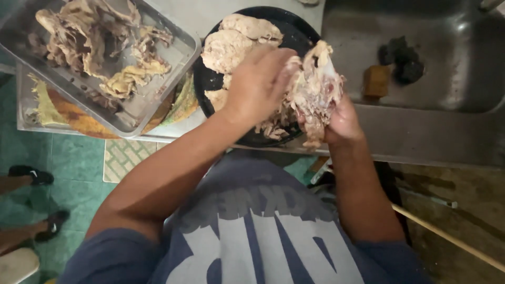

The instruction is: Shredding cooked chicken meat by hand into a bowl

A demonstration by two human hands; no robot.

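The cooked chicken carcass sits between the two hands, held over the near rim of a black plate. Far to the left of the hands a metal tray holds stripped bones and skin. The left hand curls over the carcass, fingers closed on the meat. More pale meat pieces lie on the plate just beyond it. The right hand cups the carcass from below, gripping it. To the right lies a steel sink with a brown block.
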